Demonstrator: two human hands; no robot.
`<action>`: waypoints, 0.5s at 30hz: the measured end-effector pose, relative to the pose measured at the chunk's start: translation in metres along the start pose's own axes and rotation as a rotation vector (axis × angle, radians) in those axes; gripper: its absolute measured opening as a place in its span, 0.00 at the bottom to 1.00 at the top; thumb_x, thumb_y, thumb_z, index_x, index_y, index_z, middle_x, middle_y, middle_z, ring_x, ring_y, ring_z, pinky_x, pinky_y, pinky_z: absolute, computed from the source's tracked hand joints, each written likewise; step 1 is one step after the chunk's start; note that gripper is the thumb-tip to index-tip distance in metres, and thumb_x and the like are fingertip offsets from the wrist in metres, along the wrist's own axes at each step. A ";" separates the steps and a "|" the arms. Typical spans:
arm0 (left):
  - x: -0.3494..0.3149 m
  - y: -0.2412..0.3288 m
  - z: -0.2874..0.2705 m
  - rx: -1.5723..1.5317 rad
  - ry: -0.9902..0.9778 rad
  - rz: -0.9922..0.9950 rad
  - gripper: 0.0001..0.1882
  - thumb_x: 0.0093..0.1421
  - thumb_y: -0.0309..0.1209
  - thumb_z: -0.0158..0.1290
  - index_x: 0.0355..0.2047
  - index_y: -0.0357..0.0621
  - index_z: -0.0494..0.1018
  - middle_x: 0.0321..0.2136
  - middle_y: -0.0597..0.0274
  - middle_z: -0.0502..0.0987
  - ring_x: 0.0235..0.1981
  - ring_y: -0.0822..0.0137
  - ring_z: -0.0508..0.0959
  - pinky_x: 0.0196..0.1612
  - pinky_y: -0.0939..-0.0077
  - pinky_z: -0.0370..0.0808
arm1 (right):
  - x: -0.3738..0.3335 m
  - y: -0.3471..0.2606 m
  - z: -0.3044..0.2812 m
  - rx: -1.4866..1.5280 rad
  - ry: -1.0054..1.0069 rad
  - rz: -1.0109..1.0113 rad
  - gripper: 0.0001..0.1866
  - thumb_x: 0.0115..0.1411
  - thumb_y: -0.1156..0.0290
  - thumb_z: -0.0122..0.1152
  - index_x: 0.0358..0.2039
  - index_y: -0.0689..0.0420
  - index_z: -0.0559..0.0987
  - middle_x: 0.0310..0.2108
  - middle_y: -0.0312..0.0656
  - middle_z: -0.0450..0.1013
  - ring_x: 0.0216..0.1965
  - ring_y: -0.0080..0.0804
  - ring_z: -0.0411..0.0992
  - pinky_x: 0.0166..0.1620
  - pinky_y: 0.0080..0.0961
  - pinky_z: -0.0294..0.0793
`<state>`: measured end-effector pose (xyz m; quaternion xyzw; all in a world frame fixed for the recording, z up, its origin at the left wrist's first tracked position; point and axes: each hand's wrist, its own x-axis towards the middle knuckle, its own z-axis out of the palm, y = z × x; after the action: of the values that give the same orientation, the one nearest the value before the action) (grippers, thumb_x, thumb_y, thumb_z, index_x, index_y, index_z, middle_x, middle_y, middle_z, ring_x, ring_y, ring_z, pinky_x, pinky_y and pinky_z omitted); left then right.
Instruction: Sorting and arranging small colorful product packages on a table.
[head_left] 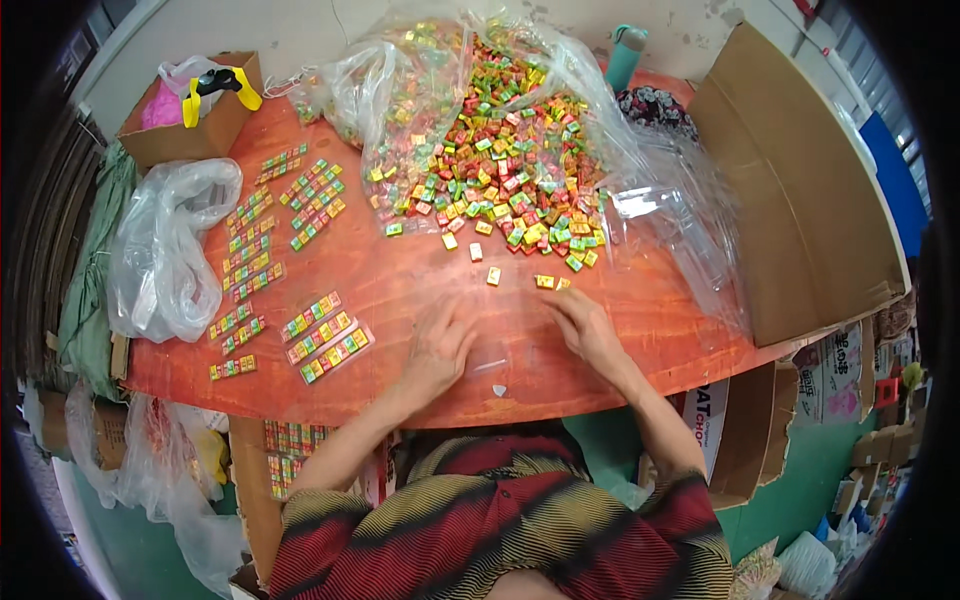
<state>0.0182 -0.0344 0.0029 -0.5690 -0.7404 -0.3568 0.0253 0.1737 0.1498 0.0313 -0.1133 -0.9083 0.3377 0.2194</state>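
My left hand [440,345] lies low over the table's near middle, fingers apart, beside what looks like a clear plastic tray or sheet [490,364]; its outline is faint. Across from it, my right hand [585,325] reaches forward with fingers stretched out. Its fingertips are close to a small yellow wrapped piece [545,282] and another yellow one [564,284]; whether they touch is unclear. A single pale-yellow piece [494,276] lies ahead between the hands. Beyond is a big heap of small red, green and yellow wrapped pieces [510,150], spilling from a clear plastic bag [375,95].
Rows of pieces [327,335] lie left on the red table [420,270]. Further left are a crumpled clear bag [170,250] and a cardboard box [165,145]. A tall cardboard panel [800,190] stands at right, near clear plastic trays [690,220] and a teal bottle [625,58].
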 end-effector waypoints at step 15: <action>0.195 -0.175 0.061 0.132 0.165 -0.062 0.22 0.58 0.34 0.42 0.50 0.33 0.61 0.44 0.39 0.65 0.48 0.44 0.65 0.50 0.58 0.63 | 0.224 0.103 0.070 -0.324 0.046 -0.209 0.22 0.57 0.64 0.48 0.50 0.61 0.63 0.45 0.51 0.65 0.48 0.47 0.64 0.46 0.40 0.65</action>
<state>-0.1787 0.1432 -0.0431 -0.5116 -0.7750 -0.3537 0.1123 -0.0505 0.2667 -0.0124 -0.0599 -0.9523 0.1597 0.2529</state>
